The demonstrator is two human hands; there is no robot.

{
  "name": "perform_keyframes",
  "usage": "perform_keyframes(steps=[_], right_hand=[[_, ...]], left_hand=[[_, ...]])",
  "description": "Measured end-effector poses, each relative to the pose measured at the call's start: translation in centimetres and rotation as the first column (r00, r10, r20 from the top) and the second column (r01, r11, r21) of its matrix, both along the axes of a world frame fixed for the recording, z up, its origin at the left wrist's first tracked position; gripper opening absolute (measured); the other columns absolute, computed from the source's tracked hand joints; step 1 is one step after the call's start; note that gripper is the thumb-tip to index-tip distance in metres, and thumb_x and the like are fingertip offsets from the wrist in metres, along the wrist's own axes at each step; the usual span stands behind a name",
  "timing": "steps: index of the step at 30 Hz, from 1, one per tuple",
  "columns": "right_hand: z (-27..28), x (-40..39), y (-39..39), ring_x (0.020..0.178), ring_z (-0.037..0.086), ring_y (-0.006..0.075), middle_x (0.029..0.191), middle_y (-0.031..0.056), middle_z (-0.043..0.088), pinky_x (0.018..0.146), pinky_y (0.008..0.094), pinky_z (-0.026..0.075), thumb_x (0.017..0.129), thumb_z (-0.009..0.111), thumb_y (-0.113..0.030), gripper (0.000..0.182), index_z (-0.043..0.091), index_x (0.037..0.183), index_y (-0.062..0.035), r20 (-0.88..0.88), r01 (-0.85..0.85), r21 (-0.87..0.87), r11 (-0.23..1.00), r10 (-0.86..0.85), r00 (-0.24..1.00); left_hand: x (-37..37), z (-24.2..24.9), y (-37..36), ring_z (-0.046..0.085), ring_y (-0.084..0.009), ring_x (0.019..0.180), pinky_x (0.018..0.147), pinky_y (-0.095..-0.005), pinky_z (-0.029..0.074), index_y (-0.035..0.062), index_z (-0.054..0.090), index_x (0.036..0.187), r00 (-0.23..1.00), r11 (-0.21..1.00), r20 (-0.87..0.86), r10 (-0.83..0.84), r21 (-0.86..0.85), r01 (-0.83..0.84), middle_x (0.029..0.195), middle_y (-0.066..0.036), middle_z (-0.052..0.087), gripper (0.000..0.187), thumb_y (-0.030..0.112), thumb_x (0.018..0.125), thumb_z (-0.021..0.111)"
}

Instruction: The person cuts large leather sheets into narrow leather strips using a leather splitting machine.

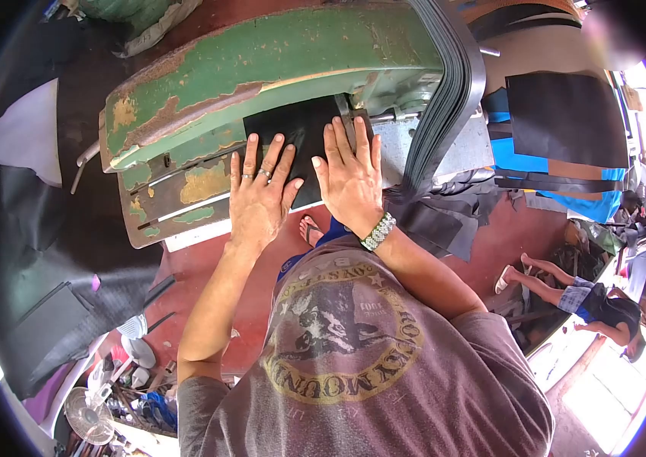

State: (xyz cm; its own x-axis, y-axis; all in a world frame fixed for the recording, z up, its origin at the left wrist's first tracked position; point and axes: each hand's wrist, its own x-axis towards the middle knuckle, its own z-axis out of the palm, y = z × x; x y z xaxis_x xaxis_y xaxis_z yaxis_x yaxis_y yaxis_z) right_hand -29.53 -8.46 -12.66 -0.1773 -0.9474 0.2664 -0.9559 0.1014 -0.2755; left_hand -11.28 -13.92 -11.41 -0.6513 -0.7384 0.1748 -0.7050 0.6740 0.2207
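Note:
A black sheet of leather-like material (300,126) lies on the bed of a worn green machine (277,49), its far edge under the machine's front. My left hand (260,186) rests flat on the sheet's left part, fingers spread, rings on two fingers. On its right side lies my right hand (349,171), palm down with fingers stretched out, a patterned band on the wrist. Both hands press on top and grip nothing. Over the machine's right end hangs a thick bundle of long black strips (445,99), just right of my right hand.
Black sheets (71,251) cover a surface at the left. Another black piece (567,118) lies over blue material (521,156) at the right. Dark scraps (433,221) hang below the strips. Another person (597,308) is at the far right. A fan (88,415) stands lower left.

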Motion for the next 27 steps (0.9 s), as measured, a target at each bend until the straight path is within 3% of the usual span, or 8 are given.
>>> perform_keyframes(steps=[9,27], right_hand=[[0.2,0.1,0.6,0.16,0.024,0.0428,0.164,0.015,0.046,0.127,0.0641,0.019,0.107,0.053,-0.034,0.056,0.056,0.15,0.0007,0.013,-0.008,0.031,0.999,0.007,1.0],[0.3,1.3,0.4,0.163,0.015,0.0416,0.165,0.0199,0.043,0.13,0.0627,0.008,0.106,0.053,-0.034,0.059,0.054,0.15,0.0048,-0.05,0.031,0.065,0.997,-0.028,0.998]], left_hand=[[-1.1,0.4,-0.4,0.026,-0.0336,0.161,0.129,-0.0577,0.022,0.0052,0.053,0.153,0.995,0.993,-0.049,-0.084,0.074,0.087,0.168,-0.009,0.042,0.057,0.039,0.107,0.059],[-1.1,0.0,-1.4,0.03,-0.0322,0.159,0.13,-0.0574,0.021,0.0061,0.05,0.155,0.992,0.99,-0.013,-0.125,0.07,0.126,0.168,-0.01,0.041,0.059,0.037,0.105,0.06]])
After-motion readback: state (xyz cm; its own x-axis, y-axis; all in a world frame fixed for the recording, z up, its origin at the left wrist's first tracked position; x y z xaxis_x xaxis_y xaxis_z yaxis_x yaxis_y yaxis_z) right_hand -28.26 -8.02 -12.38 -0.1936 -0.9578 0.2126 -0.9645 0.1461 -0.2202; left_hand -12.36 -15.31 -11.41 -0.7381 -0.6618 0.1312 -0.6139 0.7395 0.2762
